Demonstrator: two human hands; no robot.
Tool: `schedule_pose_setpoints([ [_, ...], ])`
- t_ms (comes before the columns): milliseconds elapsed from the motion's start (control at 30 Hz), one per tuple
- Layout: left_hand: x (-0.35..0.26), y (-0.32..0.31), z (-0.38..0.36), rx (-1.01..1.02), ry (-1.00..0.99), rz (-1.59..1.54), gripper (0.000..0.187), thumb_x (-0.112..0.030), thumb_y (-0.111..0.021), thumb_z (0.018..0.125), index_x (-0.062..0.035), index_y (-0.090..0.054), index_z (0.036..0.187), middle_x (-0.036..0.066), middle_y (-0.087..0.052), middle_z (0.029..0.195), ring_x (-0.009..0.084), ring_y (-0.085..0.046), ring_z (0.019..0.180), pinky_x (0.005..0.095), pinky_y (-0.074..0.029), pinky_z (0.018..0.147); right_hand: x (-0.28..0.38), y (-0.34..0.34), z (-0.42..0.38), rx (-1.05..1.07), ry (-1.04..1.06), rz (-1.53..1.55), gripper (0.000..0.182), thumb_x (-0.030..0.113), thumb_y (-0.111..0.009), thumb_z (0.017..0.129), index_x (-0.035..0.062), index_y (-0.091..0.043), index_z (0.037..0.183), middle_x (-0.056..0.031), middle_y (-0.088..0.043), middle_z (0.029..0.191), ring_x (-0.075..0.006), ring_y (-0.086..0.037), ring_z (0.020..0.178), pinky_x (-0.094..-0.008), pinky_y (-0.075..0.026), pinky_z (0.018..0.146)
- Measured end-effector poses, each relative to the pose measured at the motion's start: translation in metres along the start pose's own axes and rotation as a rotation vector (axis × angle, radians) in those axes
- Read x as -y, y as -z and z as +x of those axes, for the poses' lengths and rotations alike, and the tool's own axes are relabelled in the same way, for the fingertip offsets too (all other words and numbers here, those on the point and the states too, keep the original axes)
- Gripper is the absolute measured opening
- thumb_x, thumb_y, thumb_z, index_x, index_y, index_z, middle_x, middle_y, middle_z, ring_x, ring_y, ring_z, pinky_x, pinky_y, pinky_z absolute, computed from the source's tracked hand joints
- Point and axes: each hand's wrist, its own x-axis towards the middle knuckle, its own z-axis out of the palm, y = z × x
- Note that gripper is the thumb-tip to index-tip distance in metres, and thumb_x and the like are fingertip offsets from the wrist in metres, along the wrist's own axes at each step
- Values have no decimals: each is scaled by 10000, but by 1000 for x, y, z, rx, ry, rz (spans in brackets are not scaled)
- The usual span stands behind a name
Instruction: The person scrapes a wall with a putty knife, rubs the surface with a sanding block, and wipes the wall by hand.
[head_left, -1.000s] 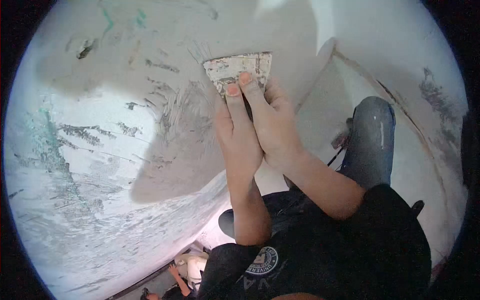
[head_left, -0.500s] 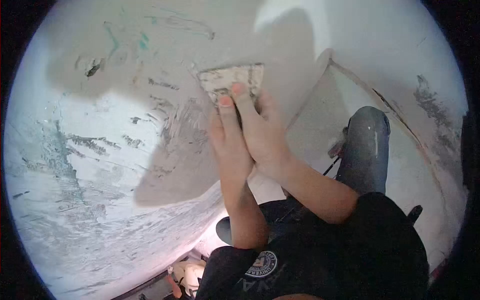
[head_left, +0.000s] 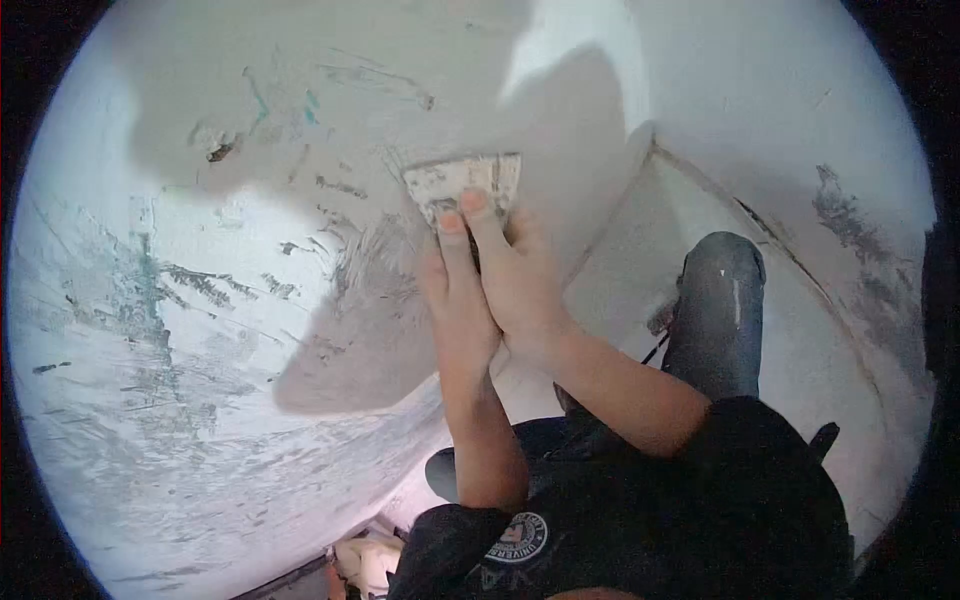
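Note:
A wide putty knife [head_left: 450, 180] with a pale, smeared blade lies at or very near the scuffed wall [head_left: 220, 330]; whether its edge touches cannot be told. My left hand [head_left: 462, 285] is closed round it from the left, thumb pressed on the blade's lower part. From the right, my right hand [head_left: 525, 285] also grips it, its thumb beside the other. Both palms are close together, and they hide the handle. Dark scrape marks and patches of grey and green show on the wall left of the blade.
A wall corner with a cracked seam [head_left: 765, 225] runs down on the right. My bent knee [head_left: 715, 300] is below it, near that wall. At the bottom left, partly cut off, is a pale object [head_left: 368, 562]. My arms cast a broad shadow on the wall.
The view has tilted, so wall marks, hands and putty knife all sit a little lower in the picture. Both hands keep the same grip, and the blade stays near the same wall spot.

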Motion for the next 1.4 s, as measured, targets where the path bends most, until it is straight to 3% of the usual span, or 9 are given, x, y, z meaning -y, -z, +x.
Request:
schedule_pose_setpoints([
  [133, -12, 21, 7, 246, 152, -36, 603, -483, -476, 1010, 14, -534, 1348, 216, -551, 1321, 276, -522, 1202, 378, -399, 1010, 35, -15, -5, 30, -46, 125, 371, 305, -562, 993, -24, -613, 831, -48, -602, 734, -102, -528, 665, -316, -443, 584],
  [233, -9, 14, 11, 173, -151, -23, 441, -324, -417, 1057, 76, -603, 1036, 120, -651, 875, 188, -567, 828, 355, -463, 757, 26, -16, -10, 15, -38, 98, 344, 287, -547, 1005, -1, -620, 831, -23, -607, 753, -90, -529, 672, -300, -448, 593],
  [600, -3, 5, 12, 106, -7, 40, 505, -382, -405, 1052, 86, -594, 1071, 174, -657, 960, 219, -587, 890, 378, -455, 781, 12, -6, 3, -129, -84, 84, 318, 277, -543, 1012, 0, -624, 879, -29, -628, 796, -94, -559, 712, -285, -466, 618],
  [733, -1, 16, 5, 198, 45, 57, 598, -483, -473, 1011, 51, -577, 1258, 190, -611, 1191, 265, -560, 1076, 384, -421, 953, 30, -6, -14, -16, -12, 1, 350, 289, -551, 1006, -3, -628, 829, -23, -616, 736, -95, -553, 687, -290, -457, 597],
  [867, 5, 9, 18, 218, -59, -23, 575, -466, -456, 1022, 43, -575, 1261, 177, -605, 1197, 263, -557, 1072, 377, -422, 938, 30, -4, 1, -32, -12, -216, 342, 318, -558, 1015, -5, -650, 1079, -47, -670, 933, -92, -594, 847, -263, -491, 730],
  [933, -10, 10, 11, 249, 118, -96, 583, -462, -457, 1022, 42, -558, 1298, 187, -588, 1253, 262, -549, 1111, 364, -411, 961, 28, -8, 0, -5, 0, 92, 381, 296, -570, 991, -23, -617, 789, -22, -602, 691, -102, -525, 620, -312, -431, 548],
  [1167, 2, 12, 9, 187, 36, 9, 472, -362, -419, 1054, 71, -606, 1063, 143, -640, 961, 196, -555, 878, 358, -449, 799, 26, -6, -7, -45, 48, -30, 374, 297, -578, 987, -28, -612, 805, -50, -605, 701, -107, -527, 634, -320, -443, 565],
  [1233, 2, 4, 7, 115, -1, 0, 464, -363, -419, 1054, 59, -611, 1086, 140, -643, 989, 196, -567, 896, 347, -453, 806, 35, 1, -4, 75, 1, -84, 369, 341, -548, 1013, -12, -653, 989, -26, -645, 856, -91, -575, 769, -266, -484, 679],
  [1400, 1, -2, 12, 116, 29, -169, 504, -390, -404, 1054, 74, -596, 1107, 154, -640, 1015, 221, -562, 904, 355, -453, 808, 20, -6, 8, -100, 58, -157, 422, 337, -545, 998, -44, -615, 831, -55, -617, 711, -126, -553, 647, -317, -463, 583],
])
